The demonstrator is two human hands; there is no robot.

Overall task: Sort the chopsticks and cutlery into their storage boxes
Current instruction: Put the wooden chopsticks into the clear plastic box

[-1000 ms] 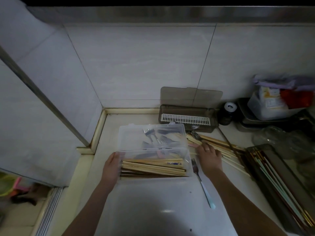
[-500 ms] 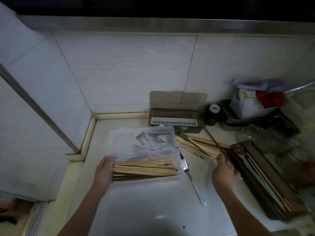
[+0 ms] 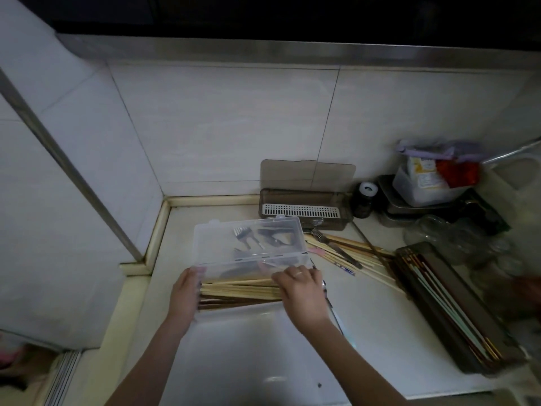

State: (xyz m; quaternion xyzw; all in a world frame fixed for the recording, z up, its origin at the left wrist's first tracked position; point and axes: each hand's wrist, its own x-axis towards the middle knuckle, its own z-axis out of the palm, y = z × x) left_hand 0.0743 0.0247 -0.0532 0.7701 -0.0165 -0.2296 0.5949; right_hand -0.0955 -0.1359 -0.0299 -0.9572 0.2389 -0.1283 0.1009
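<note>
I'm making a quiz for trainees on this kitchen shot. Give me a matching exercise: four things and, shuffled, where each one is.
Things:
1. clear box
2. brown tray
3. grey box with white grille
4. loose chopsticks

Places:
A. against the back wall
B. on the counter, between the clear box and the brown tray
C. far right of the counter
D. between the left hand and right hand

Pairs: 1-D, 2-C, 3-A, 4-B

We see a dim, underexposed scene; soft glare sits on the bench point(image 3: 380, 332) near its front edge, and the right edge blurs and bends.
</note>
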